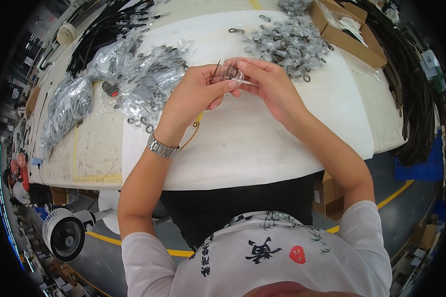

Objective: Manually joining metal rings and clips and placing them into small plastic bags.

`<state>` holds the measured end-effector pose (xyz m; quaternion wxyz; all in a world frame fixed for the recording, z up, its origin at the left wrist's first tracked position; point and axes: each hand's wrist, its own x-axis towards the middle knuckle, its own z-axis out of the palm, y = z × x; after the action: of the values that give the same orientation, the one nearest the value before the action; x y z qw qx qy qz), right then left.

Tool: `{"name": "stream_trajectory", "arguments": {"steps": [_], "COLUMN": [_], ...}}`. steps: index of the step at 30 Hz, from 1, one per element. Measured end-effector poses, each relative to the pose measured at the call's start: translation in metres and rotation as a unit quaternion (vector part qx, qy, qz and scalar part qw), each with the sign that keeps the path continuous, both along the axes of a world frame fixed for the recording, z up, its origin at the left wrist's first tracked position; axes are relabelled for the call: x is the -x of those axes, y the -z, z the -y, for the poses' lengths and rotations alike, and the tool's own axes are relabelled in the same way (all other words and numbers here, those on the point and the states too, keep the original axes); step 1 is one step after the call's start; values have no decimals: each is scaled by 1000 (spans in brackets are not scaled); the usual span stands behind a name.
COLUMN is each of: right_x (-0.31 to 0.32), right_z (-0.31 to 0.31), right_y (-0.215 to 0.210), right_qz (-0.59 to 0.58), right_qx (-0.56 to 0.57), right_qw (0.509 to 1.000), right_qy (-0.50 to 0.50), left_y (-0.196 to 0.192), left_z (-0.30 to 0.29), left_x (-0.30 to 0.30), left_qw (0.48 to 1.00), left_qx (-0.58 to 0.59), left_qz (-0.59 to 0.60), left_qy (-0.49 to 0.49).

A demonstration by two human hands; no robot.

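Note:
My left hand (203,91) and my right hand (270,81) meet over the far middle of the table, both with fingers closed. Between their fingertips is a small dark metal ring fitting (232,73) in clear plastic wrap. A thin, dark pointed tool (215,72) sticks up from my left fingers; its kind is unclear. Below that palm shows something yellow (199,117) with an orange cord (191,135). Loose wrapped ring fittings (285,47) lie heaped beyond my right hand. To the left spreads a larger pile of wrapped fittings (153,81).
White sheeting (252,153) covers the table. An open cardboard box (354,34) stands at the far right, near dark hanging straps (416,94). Black straps (101,34) lie at the far left. A red and black object (110,89) sits beside the plastic. A fan (67,235) stands lower left.

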<state>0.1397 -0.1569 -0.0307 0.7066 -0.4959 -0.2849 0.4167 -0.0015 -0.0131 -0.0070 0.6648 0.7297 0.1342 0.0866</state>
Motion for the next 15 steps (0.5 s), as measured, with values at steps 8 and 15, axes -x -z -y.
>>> {"name": "stream_trajectory", "arguments": {"steps": [8,15], "right_x": [-9,-11], "right_z": [3,2], "right_y": [-7,-5], "right_qz": [-87,-72], "right_qx": [-16,-10], "right_qw": [995,996], "right_qy": [38,56], "left_y": [-4,-11], "left_z": [1,7], "left_x": [-2,1], "left_qw": [995,989], "left_qx": [17,18], "left_qz": [63,76], "left_qy": [-80,-125]}}
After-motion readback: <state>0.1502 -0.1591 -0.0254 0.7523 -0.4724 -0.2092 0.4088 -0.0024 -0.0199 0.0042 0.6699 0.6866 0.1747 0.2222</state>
